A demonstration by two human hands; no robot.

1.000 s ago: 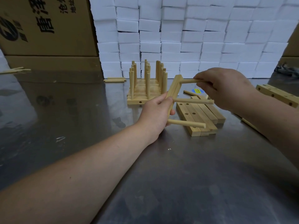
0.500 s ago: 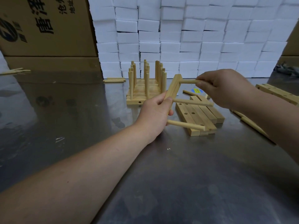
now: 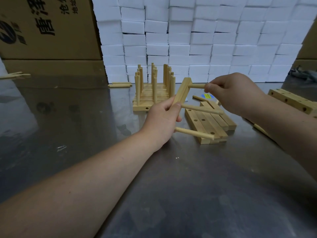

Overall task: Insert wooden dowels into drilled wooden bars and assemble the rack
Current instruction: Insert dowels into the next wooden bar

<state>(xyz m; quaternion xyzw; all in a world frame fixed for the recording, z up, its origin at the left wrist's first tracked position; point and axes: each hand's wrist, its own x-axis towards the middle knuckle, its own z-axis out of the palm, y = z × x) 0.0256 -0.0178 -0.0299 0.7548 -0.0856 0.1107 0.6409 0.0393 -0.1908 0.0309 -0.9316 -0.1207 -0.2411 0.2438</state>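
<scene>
So, left grip is wrapped round the lower half of a pale wooden bar, held tilted above the worktop; right grip pinches the top dowel plugged in its far end. Two more dowels stick out rightward. Drilled bars lie stacked below those, finished rack behind.

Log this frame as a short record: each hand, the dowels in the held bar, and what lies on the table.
left hand: grips the bar, tilted, above the table
right hand: pinches the top dowel, whose end meets the bar
other dowels: middle dowel and bottom dowel stick out of the bar
behind: rack with upright dowels
beside: stacked drilled bars, flat on the table
</scene>
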